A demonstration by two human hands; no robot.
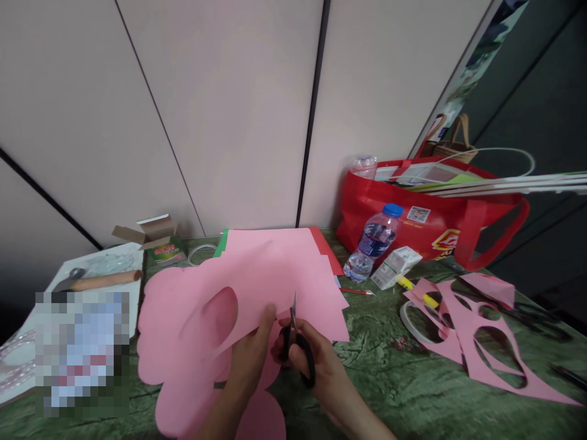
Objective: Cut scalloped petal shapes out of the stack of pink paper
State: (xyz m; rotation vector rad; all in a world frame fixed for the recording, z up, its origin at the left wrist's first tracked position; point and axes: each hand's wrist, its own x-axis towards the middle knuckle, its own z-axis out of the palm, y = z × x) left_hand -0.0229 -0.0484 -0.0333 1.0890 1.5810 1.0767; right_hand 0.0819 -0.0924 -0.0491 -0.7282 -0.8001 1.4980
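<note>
My left hand point(250, 354) pinches the lower edge of a pink paper sheet point(288, 269), its thumb on top. The sheet has stepped cuts along its right side and a curled, rounded cut-out at the left. In my right hand point(321, 357) is a pair of scissors point(308, 363) with black handles. The blades point up and away from me, just right of my left thumb, at the sheet's lower edge. How far apart the blades are is hard to see. Beneath my left forearm lie large pink scalloped paper shapes point(172, 324), partly hidden.
Right of the paper stand a water bottle point(373, 241), a small white box point(395, 267) and a red bag point(413, 217). Pink paper scraps with holes point(472, 354) and a tape roll point(415, 324) lie at the right. A hammer point(107, 280) and an opened carton point(165, 247) are at left.
</note>
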